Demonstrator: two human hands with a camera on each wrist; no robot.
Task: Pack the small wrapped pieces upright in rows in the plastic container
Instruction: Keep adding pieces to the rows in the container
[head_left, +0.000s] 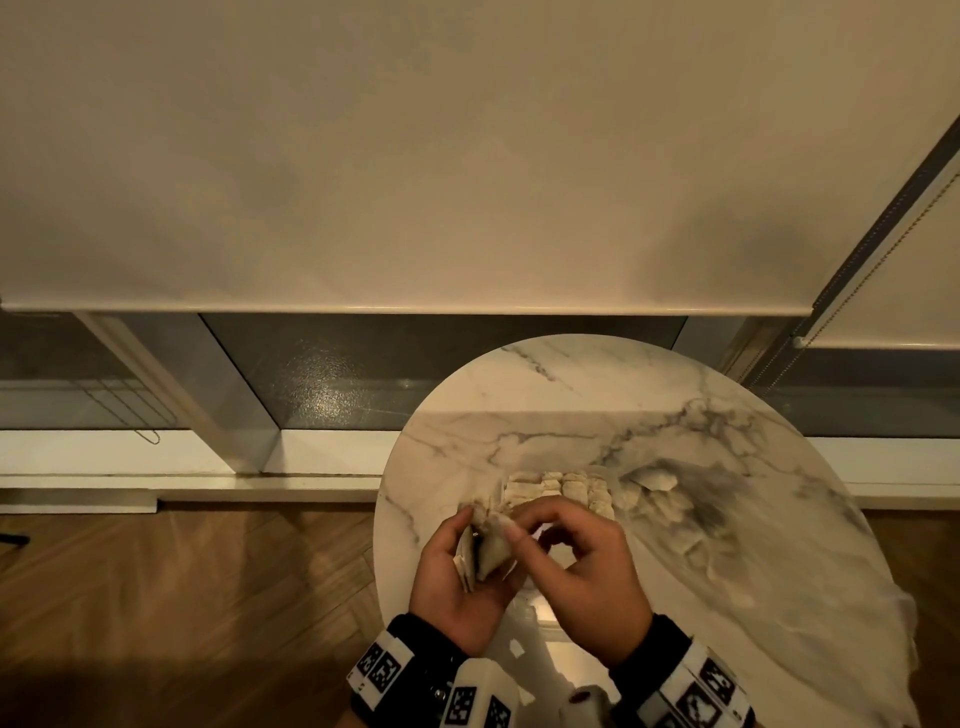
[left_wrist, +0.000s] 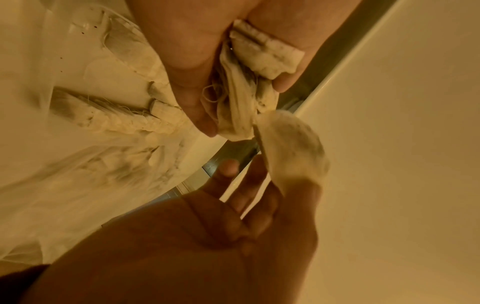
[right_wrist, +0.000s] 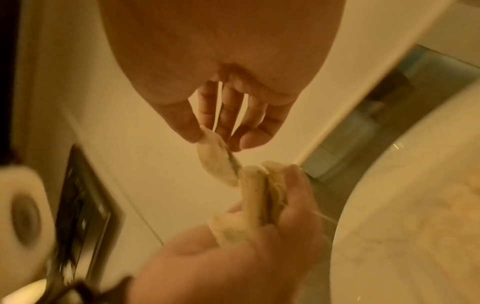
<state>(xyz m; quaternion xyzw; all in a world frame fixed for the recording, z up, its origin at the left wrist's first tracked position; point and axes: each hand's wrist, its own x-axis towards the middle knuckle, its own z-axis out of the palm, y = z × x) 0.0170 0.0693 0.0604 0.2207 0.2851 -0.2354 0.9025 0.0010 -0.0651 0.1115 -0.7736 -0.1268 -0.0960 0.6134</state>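
Note:
My left hand (head_left: 470, 540) grips a bunch of small pale wrapped pieces (head_left: 485, 558) above the near left part of the round marble table (head_left: 571, 384). My right hand (head_left: 527, 535) pinches one piece (head_left: 500, 522) at the top of that bunch between thumb and forefinger. The wrist views show the same: the pinched piece (left_wrist: 293, 144) (right_wrist: 218, 160) leaves the bunch (left_wrist: 239, 107) (right_wrist: 259, 195). Just beyond the hands stands the clear plastic container (head_left: 543, 616), with rows of upright pieces (head_left: 556, 486) (left_wrist: 124, 117) at its far end. The hands hide its middle.
A thin clear plastic bag (head_left: 779, 597) with loose pieces (head_left: 654, 496) lies on the table right of the container. The table's left edge is close to my left hand, with wooden floor (head_left: 208, 597) below. A white paper roll (right_wrist: 23, 205) shows blurred at the left.

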